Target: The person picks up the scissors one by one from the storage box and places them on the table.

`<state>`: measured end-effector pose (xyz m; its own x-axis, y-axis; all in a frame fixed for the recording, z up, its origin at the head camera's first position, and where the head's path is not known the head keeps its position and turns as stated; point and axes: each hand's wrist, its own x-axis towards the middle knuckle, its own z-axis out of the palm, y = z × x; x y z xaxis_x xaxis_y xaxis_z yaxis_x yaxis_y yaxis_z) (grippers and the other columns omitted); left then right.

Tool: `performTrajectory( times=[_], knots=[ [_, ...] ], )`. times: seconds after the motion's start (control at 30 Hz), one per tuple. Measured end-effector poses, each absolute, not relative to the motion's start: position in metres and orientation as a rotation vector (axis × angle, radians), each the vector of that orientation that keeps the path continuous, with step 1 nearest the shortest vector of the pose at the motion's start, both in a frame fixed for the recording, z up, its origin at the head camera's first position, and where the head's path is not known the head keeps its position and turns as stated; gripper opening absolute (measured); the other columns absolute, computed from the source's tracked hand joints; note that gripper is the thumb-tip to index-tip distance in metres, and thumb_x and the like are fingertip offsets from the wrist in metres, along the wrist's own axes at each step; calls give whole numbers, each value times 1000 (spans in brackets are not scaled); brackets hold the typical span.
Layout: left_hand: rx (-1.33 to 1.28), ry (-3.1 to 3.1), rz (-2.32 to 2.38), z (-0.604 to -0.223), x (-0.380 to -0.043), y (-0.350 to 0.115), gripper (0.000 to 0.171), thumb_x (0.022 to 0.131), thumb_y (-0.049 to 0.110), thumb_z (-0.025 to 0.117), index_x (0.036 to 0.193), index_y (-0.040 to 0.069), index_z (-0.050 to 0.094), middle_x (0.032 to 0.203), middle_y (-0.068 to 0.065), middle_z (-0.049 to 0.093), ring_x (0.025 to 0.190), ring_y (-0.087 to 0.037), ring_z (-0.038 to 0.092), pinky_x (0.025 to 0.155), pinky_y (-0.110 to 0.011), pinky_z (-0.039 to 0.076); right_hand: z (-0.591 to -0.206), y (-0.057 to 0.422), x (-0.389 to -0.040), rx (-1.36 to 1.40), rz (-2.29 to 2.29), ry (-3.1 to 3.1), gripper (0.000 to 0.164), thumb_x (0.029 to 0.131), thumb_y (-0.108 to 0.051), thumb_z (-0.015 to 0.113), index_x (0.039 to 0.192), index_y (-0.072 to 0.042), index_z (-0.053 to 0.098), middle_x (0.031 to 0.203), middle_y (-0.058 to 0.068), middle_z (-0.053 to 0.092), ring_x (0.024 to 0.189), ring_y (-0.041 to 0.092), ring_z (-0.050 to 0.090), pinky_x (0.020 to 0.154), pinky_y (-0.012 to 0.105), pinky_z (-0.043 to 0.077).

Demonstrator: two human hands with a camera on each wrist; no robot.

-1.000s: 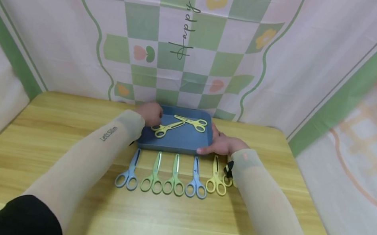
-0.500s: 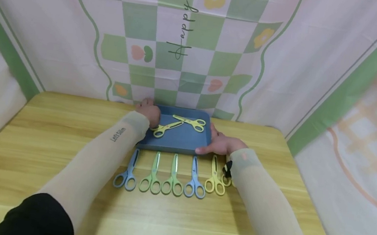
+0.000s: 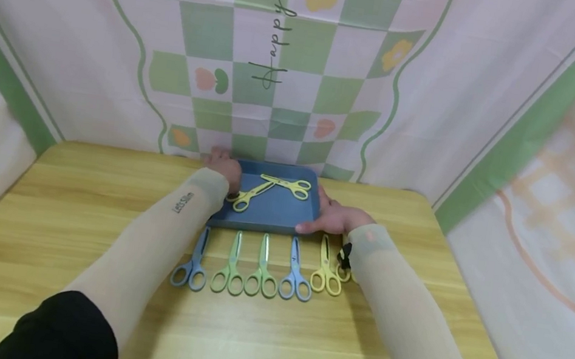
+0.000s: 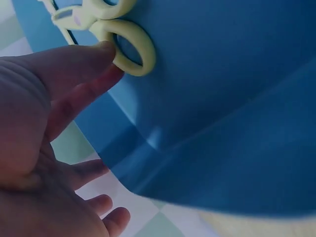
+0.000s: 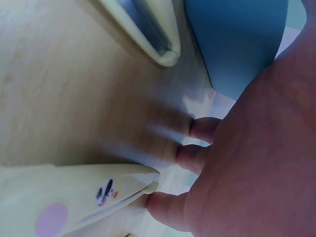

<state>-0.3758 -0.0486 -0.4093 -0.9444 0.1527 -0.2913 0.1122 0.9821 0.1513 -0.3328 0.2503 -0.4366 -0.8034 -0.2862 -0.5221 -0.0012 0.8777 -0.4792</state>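
A blue tray [image 3: 282, 218] sits at the back of the table with two yellow scissors inside. My left hand [image 3: 222, 171] is at its left side, thumb and index finger pinching a handle ring of the nearer yellow scissors [image 4: 143, 54]; the other fingers spread past the tray's rim. The farther yellow scissors [image 3: 298, 189] lie across the first pair's blade tips in the head view. At the tray's right side is my right hand [image 3: 338, 218], thumb along the front corner and fingers stretched along the side wall, nothing curled in them.
Before the tray lies a row of scissors, blades pointing at it: blue scissors [image 3: 192, 267], green scissors [image 3: 230, 270], more green scissors [image 3: 261, 274], blue scissors [image 3: 295, 279], yellow scissors [image 3: 326, 274]. Another yellow pair is partly under my right wrist. A patterned curtain [image 3: 301, 83] hangs behind.
My left hand turned at the tray's left side, from closed fingers to outer fingers spread toward the curtain. The right hand and the row of scissors stayed put; the head view drifted slightly.
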Motion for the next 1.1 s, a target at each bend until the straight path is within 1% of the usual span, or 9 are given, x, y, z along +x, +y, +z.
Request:
performTrajectory(
  times=[0.13, 0.3, 0.5, 0.63, 0.77, 0.9, 1.1],
  knots=[
    [188, 2802, 160, -404, -372, -48, 23, 89, 19, 68, 106, 3, 70, 154, -26, 25, 142, -44, 6, 111, -60, 14, -438, 248, -336, -214, -646, 2441, 152, 58, -78, 79, 152, -27, -29, 164, 20, -9, 149, 34, -1, 117, 49, 10],
    [195, 2812, 150, -399, -368, -50, 19, 88, 19, 69, 101, 4, 71, 153, -26, 25, 141, -44, 6, 111, -59, 14, -439, 247, -338, -224, -658, 2450, 152, 58, -77, 80, 153, -28, -28, 164, 20, -7, 149, 34, 0, 117, 49, 11],
    [256, 2835, 110, -398, -363, -53, 19, 89, 17, 67, 102, 3, 71, 153, -27, 28, 141, -46, 5, 109, -59, 16, -437, 246, -338, -227, -628, 2441, 151, 60, -78, 78, 152, -27, -29, 164, 19, -9, 149, 33, -1, 118, 48, 10],
    [294, 2900, 115, -394, -358, -56, 13, 86, 14, 67, 95, 5, 70, 153, -24, 32, 143, -44, 8, 108, -57, 19, -435, 246, -336, -230, -620, 2446, 150, 61, -78, 77, 152, -26, -30, 164, 19, -9, 149, 33, -1, 118, 48, 10],
    [341, 2934, 110, -391, -355, -57, 7, 84, 15, 69, 87, 8, 70, 154, -21, 34, 144, -42, 10, 107, -55, 21, -434, 248, -334, -215, -625, 2450, 151, 60, -78, 78, 152, -26, -30, 164, 20, -7, 149, 34, 0, 118, 48, 10],
    [340, 2929, 106, -392, -355, -57, 6, 83, 15, 70, 85, 9, 70, 153, -18, 35, 143, -40, 12, 106, -54, 22, -433, 247, -332, -206, -649, 2437, 152, 61, -76, 79, 152, -24, -30, 163, 21, -7, 149, 34, 0, 118, 48, 10],
    [350, 2922, 131, -397, -360, -62, 8, 81, 11, 68, 73, 10, 67, 150, -17, 39, 140, -39, 16, 104, -53, 22, -433, 245, -331, -192, -648, 2427, 151, 62, -74, 80, 152, -25, -31, 163, 21, -8, 149, 34, -1, 118, 49, 11]
  ],
)
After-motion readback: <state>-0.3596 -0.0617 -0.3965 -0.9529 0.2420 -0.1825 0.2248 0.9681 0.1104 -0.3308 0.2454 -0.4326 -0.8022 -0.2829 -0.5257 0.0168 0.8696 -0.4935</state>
